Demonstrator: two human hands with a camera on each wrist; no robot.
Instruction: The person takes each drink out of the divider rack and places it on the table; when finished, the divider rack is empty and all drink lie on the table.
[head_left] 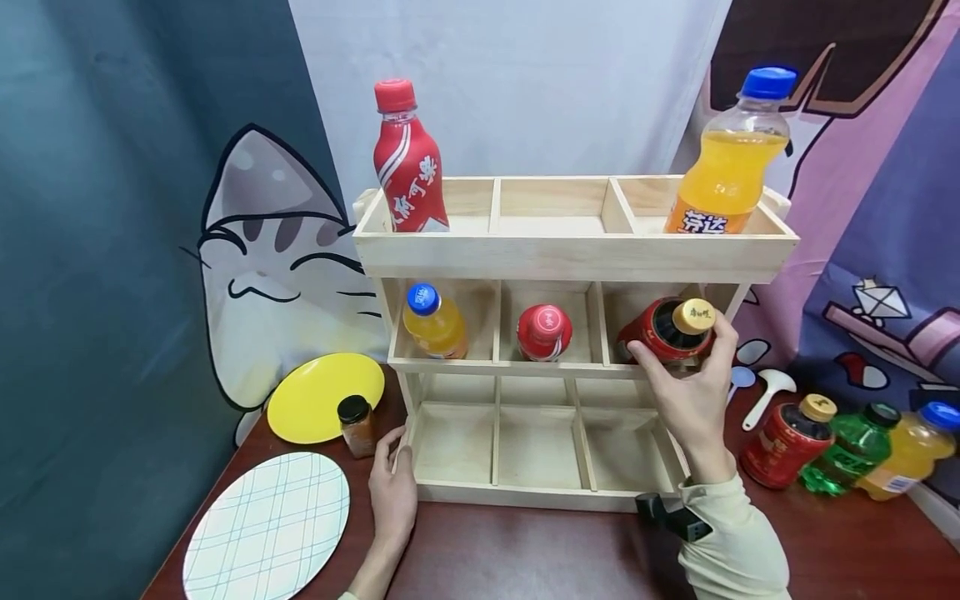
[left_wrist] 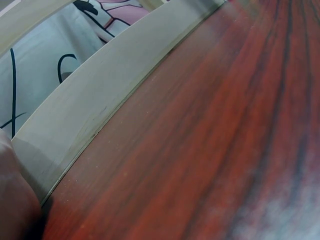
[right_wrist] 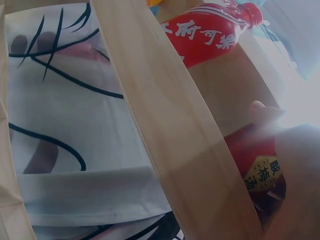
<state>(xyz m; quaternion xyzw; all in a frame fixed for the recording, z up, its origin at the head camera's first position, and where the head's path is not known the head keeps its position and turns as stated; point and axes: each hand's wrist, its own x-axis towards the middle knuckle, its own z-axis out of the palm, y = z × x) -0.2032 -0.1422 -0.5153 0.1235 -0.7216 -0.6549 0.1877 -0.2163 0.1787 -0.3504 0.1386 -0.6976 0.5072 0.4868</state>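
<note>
A three-tier wooden rack (head_left: 573, 260) with divided compartments stands on the table. My right hand (head_left: 693, 408) grips a dark drink bottle (head_left: 656, 329) with a red label and yellow cap, which leans in the middle tier's right compartment. Thumb and fingers lie on opposite sides of it. In the right wrist view its label (right_wrist: 262, 172) shows beside the hand. My left hand (head_left: 393, 492) holds the rack's lower left side edge. The left wrist view shows just a bit of that hand (left_wrist: 17, 195) against the rack's bottom board (left_wrist: 100, 90).
On the rack stand red cola bottles (head_left: 411, 167) (head_left: 545, 333) and orange soda bottles (head_left: 727, 167) (head_left: 435, 323). Left lie a yellow plate (head_left: 315, 400), a small jar (head_left: 357, 425) and a checked plate (head_left: 262, 533). Right are several bottles (head_left: 847, 450) and a white ladle (head_left: 768, 396).
</note>
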